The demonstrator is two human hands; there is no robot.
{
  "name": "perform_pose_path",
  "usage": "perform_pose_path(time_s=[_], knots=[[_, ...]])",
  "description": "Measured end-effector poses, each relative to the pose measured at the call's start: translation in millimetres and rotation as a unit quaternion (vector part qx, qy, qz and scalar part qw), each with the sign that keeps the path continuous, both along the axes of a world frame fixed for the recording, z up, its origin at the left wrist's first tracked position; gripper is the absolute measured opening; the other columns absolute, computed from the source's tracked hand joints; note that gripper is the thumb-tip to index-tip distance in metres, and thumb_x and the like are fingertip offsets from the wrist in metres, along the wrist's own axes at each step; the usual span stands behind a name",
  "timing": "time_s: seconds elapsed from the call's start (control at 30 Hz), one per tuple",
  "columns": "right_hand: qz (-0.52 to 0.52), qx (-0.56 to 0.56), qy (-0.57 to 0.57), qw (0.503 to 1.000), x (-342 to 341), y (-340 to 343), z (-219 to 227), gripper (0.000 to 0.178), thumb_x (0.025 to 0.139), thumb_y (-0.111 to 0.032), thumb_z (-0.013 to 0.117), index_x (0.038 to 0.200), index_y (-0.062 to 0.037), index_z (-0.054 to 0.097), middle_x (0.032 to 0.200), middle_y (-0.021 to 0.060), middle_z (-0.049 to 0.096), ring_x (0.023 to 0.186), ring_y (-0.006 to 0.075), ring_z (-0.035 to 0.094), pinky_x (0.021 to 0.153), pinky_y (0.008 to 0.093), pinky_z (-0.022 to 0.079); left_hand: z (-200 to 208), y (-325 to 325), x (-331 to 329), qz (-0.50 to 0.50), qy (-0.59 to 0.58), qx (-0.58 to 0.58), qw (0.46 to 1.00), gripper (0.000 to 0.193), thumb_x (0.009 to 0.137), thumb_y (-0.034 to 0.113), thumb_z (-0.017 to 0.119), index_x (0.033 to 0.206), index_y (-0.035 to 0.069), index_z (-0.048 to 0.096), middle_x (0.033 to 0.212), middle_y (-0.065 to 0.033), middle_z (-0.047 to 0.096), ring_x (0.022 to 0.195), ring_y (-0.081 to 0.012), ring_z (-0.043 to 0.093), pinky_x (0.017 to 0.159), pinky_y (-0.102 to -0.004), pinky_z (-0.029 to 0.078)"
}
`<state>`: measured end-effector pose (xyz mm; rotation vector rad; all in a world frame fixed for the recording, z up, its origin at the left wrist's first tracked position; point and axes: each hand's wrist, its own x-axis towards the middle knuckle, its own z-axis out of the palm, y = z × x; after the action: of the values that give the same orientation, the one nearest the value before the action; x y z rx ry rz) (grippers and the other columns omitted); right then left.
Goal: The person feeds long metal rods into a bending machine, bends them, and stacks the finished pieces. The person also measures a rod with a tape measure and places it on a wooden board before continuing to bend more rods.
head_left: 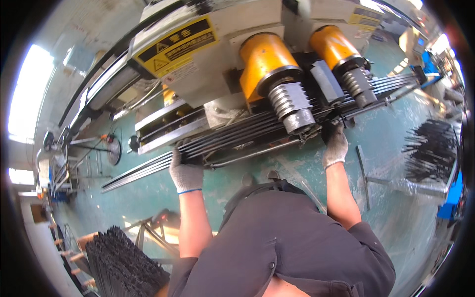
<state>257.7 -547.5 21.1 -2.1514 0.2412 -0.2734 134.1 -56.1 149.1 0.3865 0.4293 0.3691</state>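
A bundle of long, thin metal bars [232, 136] runs slantwise across the machine, from the lower left to the upper right. My left hand [186, 171], in a pale knit glove with a blue cuff edge, is closed on the bars left of the machine's middle. My right hand [336, 146], gloved alike with darkened fingers, is bent in at the near edge of the bundle, between two spring-wrapped spindles. What its fingers grip is hidden in shadow. The nearer spindle [291, 106] hangs below an orange housing [267, 57], close to the left of that hand.
A second orange housing [334, 44] and a yellow warning label [175, 44] are on the machine. A rod [252, 154] runs along its near side. Dark bar stock lies in a stack [123, 262] at lower left and a pile [433, 148] at right. The floor [391, 148] is green.
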Motion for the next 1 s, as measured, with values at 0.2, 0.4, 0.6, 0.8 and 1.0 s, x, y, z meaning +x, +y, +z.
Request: perform_pose_path(time_s=[0.2,0.4,0.6,0.8,1.0], knots=[[-0.078,0.475,0.102,0.871,-17.7,0.5,-4.8,0.046,0.111,-0.035,0.052,0.143,-0.0037,0.059,0.139,0.0105,0.067,0.121,0.0231,0.067,0.105,0.0369,0.052,-8.0,51.3,-20.5,0.112,0.085,0.031,0.99,0.033,0.109,0.026,0.056,0.128,0.001,0.065,0.125,-0.0167,0.071,0.119,-0.033,0.067,0.108,-0.0485,0.054],[-0.099,0.436,0.102,0.889,-34.2,35.3,-2.4,0.058,0.106,-0.043,0.064,0.137,0.006,0.062,0.129,0.0067,0.066,0.112,0.0182,0.06,0.101,0.0335,0.047,-18.5,17.3,-5.5,0.139,0.092,0.008,0.986,0.029,0.102,0.021,0.068,0.126,0.004,0.064,0.123,-0.0144,0.071,0.117,-0.0323,0.067,0.107,-0.0487,0.053],[-0.054,0.377,0.165,0.91,-55.3,51.1,-24.4,0.048,0.106,-0.032,0.066,0.138,0.004,0.063,0.124,0.0075,0.068,0.108,0.0188,0.062,0.096,0.0326,0.049,-3.9,4.6,-12.8,0.0,0.053,-0.044,0.998,0.041,0.105,0.034,0.063,0.131,0.003,0.061,0.132,-0.0171,0.067,0.127,-0.0367,0.06,0.114,-0.0522,0.046],[-0.065,0.371,0.244,0.894,-80.1,61.9,-55.2,0.026,0.106,-0.033,0.065,0.113,-0.0095,0.073,0.096,0.0027,0.073,0.078,0.0164,0.067,0.066,0.0309,0.053,-2.0,86.6,-57.2,0.058,-0.027,-0.057,0.996,0.055,0.106,0.039,0.055,0.144,0.0,0.054,0.148,-0.0203,0.059,0.14,-0.0397,0.051,0.124,-0.0559,0.033],[-0.102,0.375,0.276,0.879,-125.7,72.6,-126.4,0.023,0.105,-0.033,0.065,0.102,-0.0109,0.073,0.086,0.0021,0.071,0.07,0.0164,0.064,0.058,0.0317,0.045,-3.2,269.5,-137.6,0.144,-0.006,0.006,0.99,0.048,0.107,0.045,0.051,0.13,0.003,0.06,0.132,-0.0186,0.066,0.125,-0.0395,0.06,0.116,-0.0576,0.041]])
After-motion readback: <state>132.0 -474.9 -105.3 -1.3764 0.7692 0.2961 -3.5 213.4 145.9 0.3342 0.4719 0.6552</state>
